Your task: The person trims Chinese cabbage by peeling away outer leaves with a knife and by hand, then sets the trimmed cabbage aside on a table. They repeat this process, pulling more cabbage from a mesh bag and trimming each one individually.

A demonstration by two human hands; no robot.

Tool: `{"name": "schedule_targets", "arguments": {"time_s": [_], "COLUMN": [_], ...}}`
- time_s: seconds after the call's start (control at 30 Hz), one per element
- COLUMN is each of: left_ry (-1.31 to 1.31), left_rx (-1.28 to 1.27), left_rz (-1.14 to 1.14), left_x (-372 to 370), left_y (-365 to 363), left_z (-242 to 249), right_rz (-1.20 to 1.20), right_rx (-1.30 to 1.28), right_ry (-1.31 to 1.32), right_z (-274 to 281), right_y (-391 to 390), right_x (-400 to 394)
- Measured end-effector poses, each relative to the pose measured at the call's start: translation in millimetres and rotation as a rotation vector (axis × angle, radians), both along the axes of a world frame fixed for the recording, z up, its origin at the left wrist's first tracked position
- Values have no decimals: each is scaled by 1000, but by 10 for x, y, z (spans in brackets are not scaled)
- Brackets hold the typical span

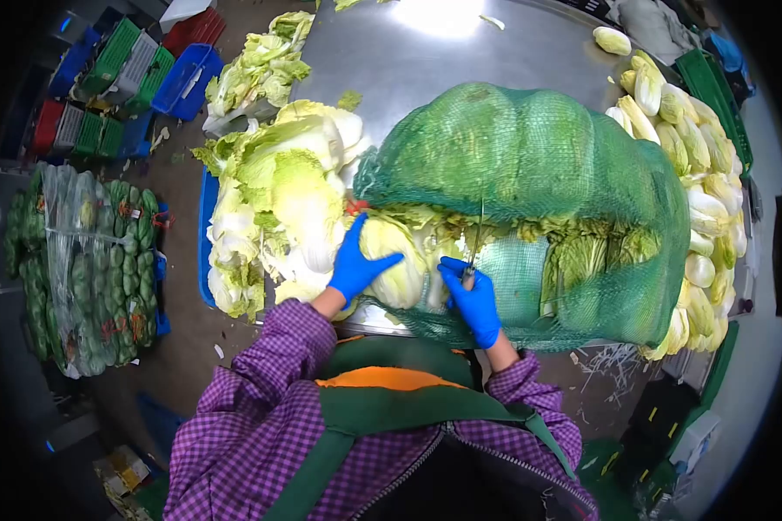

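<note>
Both of my hands wear blue gloves. My left hand (358, 263) rests on a napa cabbage (394, 259), thumb and fingers spread over its left side. In my right hand (471, 300) is a knife (476, 239), gripped by the handle with its blade pointing away from me, just right of that cabbage. A green mesh sack (513, 139) lies slit along its length in front of me. More napa cabbages (578, 260) sit inside the opening, partly under the netting. Loose outer leaves (300, 191) are heaped to the left of my left hand.
Trimmed pale cabbages (699, 165) are piled along the right edge of the metal table (356, 52). A blue crate (206, 234) stands under the leaf heap. On the floor at left are bagged cabbages (91, 269) and stacked plastic crates (117, 56).
</note>
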State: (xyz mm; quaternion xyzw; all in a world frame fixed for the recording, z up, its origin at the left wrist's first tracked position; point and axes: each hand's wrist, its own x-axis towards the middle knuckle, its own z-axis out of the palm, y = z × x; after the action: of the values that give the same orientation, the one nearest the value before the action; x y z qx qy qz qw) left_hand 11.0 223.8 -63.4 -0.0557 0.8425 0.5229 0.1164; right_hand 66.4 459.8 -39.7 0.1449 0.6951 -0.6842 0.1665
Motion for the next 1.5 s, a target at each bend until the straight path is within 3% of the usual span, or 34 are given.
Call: {"name": "schedule_targets", "arguments": {"time_s": [0.03, 0.07, 0.1, 0.17, 0.27, 0.37, 0.47, 0.57, 0.63, 0.67, 0.7, 0.77, 0.83, 0.9, 1.0, 1.03, 1.1, 1.33, 1.5], "left_ry": [81, 128, 168, 271, 228, 420, 328, 264, -132, -231, -231, 465, 601, 463, 276, 208, 114, 55, 22], "left_rx": [33, 155, 282, 115, 413, 226, 604, 759, 558, 353, 358, -339, -418, -668, -858, -681, -645, -454, -555], "left_rz": [-49, -99, -136, -198, 22, 139, 419, 745, 873, 894, 891, 515, 105, -279, -393, -325, -224, -297, -308], "left_x": [119, 222, 312, 439, 500, 424, 482, 577, 644, 695, 673, 641, 484, 396, 190, 48, -67, -225, -232], "left_y": [-5, -36, -68, -186, -547, -1142, -1671, -1932, -2051, -2125, -2214, -2300, -2292, -2085, -2036, -2122, -2206, -2439, -2384], "left_z": [27, 27, 35, 167, 393, 639, 722, 328, 99, -96, -119, 15, 343, 503, 198, 184, 240, 96, 139], "right_rz": [-35, -58, 55, -13, 38, 181, 333, 221, 150, 155, 86, 125, 114, 142, 216, 269, 278, 263, 510], "right_rx": [-32, -213, -7, 123, 208, 211, 252, 37, 215, 337, 406, 156, 76, 3, -82, -5, 119, 316, 482], "right_ry": [71, -104, -102, 165, 368, 475, 670, 462, 427, 450, 595, 180, 148, 115, -68, -100, -11, 253, 256], "right_z": [-215, -161, -99, -35, 265, 650, 727, 716, 438, 233, -68, 186, 87, 60, -179, -168, -572, -380, -393], "right_y": [-144, -274, -439, -719, -1023, -1502, -2034, -2324, -2291, -2238, -2204, -2153, -2183, -2268, -2422, -2455, -2525, -2651, -2615], "right_x": [139, 246, 350, 426, 234, -109, -517, -854, -894, -846, -753, -491, -268, -70, 75, 57, 82, -111, -321]}}
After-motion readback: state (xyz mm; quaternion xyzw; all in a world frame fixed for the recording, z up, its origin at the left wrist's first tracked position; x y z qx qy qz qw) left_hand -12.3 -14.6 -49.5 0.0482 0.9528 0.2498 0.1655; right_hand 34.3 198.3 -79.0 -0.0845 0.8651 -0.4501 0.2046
